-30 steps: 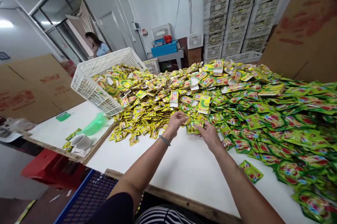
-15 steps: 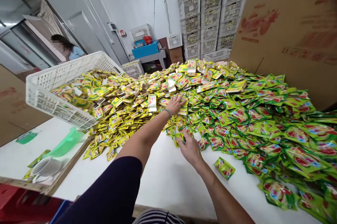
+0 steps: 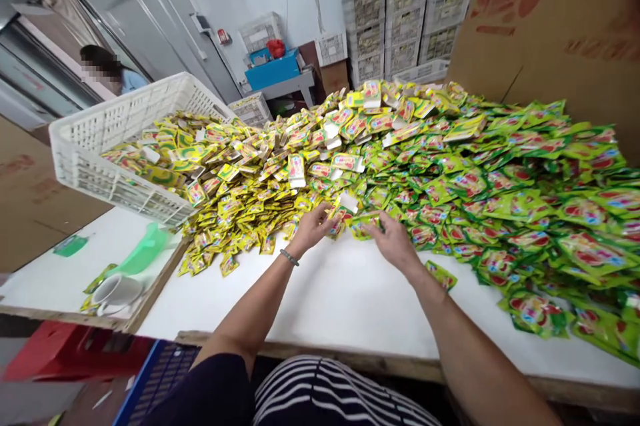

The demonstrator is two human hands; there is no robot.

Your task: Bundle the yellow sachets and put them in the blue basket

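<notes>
My left hand [image 3: 311, 231], with a beaded bracelet at the wrist, is closed on a small yellow box [image 3: 343, 214] whose white end flap stands open. Just to the right, my right hand [image 3: 394, 243] pinches a green packet [image 3: 364, 226] with a red fruit picture, close to the box's open end. Behind both hands rises a heap of yellow boxes [image 3: 296, 169]. Small yellow packets [image 3: 240, 219] lie in front of it on the left, and many green packets [image 3: 500, 203] spread to the right. A single green packet [image 3: 441, 275] lies near my right wrist.
A tilted white crate [image 3: 120, 169] spills boxes from the left. A white mug [image 3: 117, 293] and a green plastic piece [image 3: 146, 251] are on the white table [image 3: 300, 306]. Cardboard [image 3: 540, 33] stands at right, stacked crates [image 3: 390, 19] behind. A person [image 3: 131, 81] is at far left.
My left hand has drawn back from the heap toward me, now holding a box with its flap open. My right hand has lifted a green packet toward it. The view has tilted down.
</notes>
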